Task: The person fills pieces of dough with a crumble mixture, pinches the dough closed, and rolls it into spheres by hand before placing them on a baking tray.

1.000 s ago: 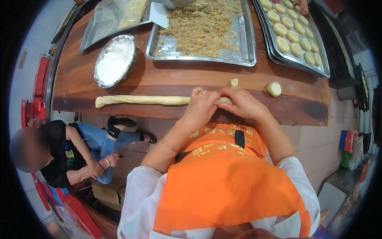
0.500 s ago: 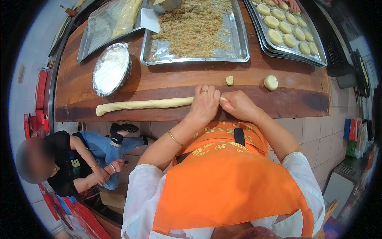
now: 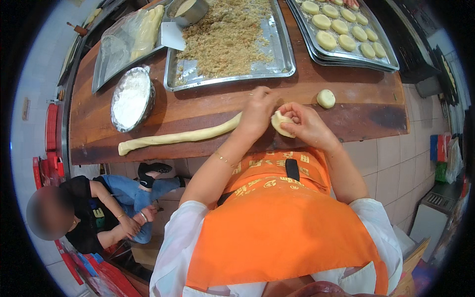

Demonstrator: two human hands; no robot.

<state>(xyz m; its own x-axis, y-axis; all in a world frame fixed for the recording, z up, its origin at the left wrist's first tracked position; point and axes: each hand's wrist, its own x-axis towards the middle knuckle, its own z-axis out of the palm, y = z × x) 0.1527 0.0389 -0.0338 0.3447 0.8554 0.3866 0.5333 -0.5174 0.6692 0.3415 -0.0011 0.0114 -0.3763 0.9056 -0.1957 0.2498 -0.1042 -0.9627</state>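
Note:
My right hand (image 3: 308, 124) pinches a flattened, pale piece of dough (image 3: 282, 124) just above the table's near edge. Close beside it, my left hand (image 3: 258, 113) is closed with the fingers bent down; whatever is in them is hidden. A long rope of dough (image 3: 183, 137) runs leftward along the table from beneath the left hand, and its right end is out of sight. To the right of my hands sits a round dough ball (image 3: 326, 98).
A foil-edged bowl of white flour (image 3: 131, 99) stands left. Behind are a tray (image 3: 232, 83) of crumbly filling with a white scraper (image 3: 172, 36) and metal pot (image 3: 188, 12), and stacked trays (image 3: 346, 63) of dough rounds. Someone sits at lower left (image 3: 84, 218).
My right hand has come away from the rope's end with a piece of dough. The left hand has moved forward, where the small dough lump was; that lump no longer shows.

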